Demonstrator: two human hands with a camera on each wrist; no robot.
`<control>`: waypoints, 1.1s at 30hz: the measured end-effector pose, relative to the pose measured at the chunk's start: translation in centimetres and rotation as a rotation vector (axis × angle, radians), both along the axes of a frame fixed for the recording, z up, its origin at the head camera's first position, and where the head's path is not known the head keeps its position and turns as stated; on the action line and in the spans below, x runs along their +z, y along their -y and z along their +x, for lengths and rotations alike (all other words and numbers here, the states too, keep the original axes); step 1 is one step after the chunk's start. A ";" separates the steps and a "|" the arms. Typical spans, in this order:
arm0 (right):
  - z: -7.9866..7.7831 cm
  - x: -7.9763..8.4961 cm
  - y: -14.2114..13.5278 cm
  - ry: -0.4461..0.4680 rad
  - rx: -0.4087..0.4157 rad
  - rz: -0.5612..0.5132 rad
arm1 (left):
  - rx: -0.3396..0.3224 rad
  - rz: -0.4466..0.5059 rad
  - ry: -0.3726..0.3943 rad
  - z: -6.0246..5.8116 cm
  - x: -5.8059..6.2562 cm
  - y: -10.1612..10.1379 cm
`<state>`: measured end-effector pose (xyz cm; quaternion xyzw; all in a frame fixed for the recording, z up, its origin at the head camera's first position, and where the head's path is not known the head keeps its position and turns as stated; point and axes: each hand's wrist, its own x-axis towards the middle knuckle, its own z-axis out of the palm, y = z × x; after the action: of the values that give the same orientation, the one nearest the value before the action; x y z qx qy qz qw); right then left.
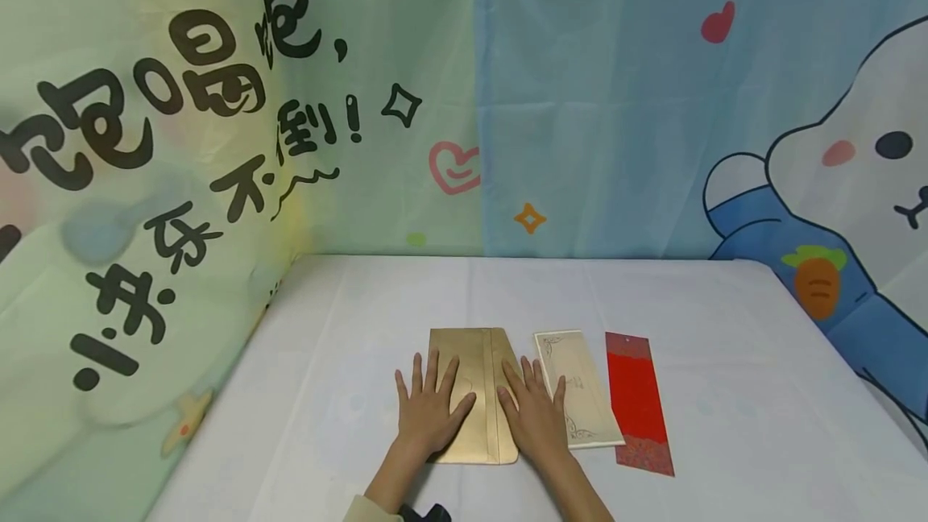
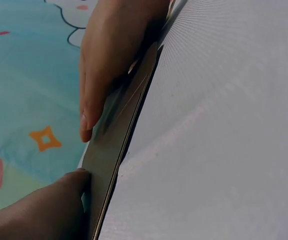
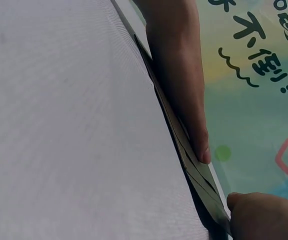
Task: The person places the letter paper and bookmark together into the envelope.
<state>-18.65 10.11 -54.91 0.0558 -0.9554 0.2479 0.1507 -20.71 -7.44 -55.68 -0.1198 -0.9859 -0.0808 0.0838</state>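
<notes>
A gold envelope [image 1: 464,345] with a seam down its length lies flat on the white table, seen edge-on in both wrist views. My left hand [image 1: 426,413] rests on its left side with the fingers spread. On the right side lies my right hand [image 1: 535,417], fingers straight and spread too, its outer fingers reaching over a cream card [image 1: 590,401] with a printed scroll border. Just right of that card is a red strip [image 1: 638,393] with patterned ends, and the card's lower corner overlaps it.
The white-covered table [image 1: 747,361] spreads out around the papers. Behind it hangs a blue cartoon curtain [image 1: 616,103], and a green curtain with black lettering [image 1: 370,200] runs along the left. A dark object [image 1: 428,514] shows beside the left sleeve.
</notes>
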 end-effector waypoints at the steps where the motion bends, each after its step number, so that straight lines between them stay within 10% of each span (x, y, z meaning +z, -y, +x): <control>1: -0.1 0.0 0.0 -0.007 0.000 -0.014 | -0.001 0.001 -0.004 0.0 0.0 0.0; 22: -0.6 0.0 0.1 -0.141 0.023 -0.463 | -0.012 0.128 0.000 0.1 -0.5 0.2; 33: -0.9 0.8 -0.3 0.172 0.054 -0.960 | -0.005 0.229 -0.048 -0.1 -0.6 0.1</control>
<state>-19.53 10.39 -54.09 -0.0159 -0.7404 0.6679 0.0737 -20.83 -7.56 -56.23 -0.1141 -0.9676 -0.1904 0.1201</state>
